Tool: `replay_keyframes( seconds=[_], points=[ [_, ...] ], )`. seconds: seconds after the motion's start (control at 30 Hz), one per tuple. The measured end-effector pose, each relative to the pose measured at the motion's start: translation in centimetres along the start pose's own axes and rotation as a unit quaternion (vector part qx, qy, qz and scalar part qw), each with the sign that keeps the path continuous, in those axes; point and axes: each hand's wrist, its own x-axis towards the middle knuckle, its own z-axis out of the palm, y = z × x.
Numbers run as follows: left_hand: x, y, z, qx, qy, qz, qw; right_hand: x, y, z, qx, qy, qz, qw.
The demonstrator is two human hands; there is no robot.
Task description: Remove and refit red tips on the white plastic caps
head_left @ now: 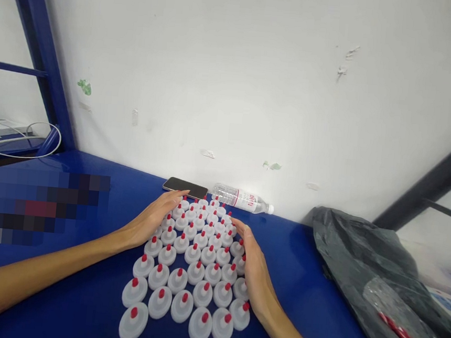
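Several white bottle caps with red tips (190, 271) stand upright in tight rows on the blue table (92, 294). My left hand (152, 218) lies flat against the left side of the group, fingers stretched out toward the far end. My right hand (254, 269) presses flat against the right side of the group, fingers straight and together. Neither hand holds anything; both touch the outer caps.
A dark phone (184, 187) and a plastic water bottle (242, 199) lying on its side rest by the white wall behind the caps. A black plastic bag (370, 276) bulks at the right. White cables (26, 141) lie at the far left beside a blue frame post.
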Motion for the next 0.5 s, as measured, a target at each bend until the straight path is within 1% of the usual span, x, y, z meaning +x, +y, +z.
replay_keyframes(
  seconds=[0.23,0.5],
  points=[
    [0.09,-0.49,0.09,0.043,-0.008,-0.008,0.999,-0.1,-0.35,0.05,-0.003,0.005,0.005,1.0],
    [-0.13,-0.29,0.37,0.06,-0.001,-0.01,0.998,-0.17,-0.77,0.21,-0.015,0.008,0.006,1.0]
  ],
)
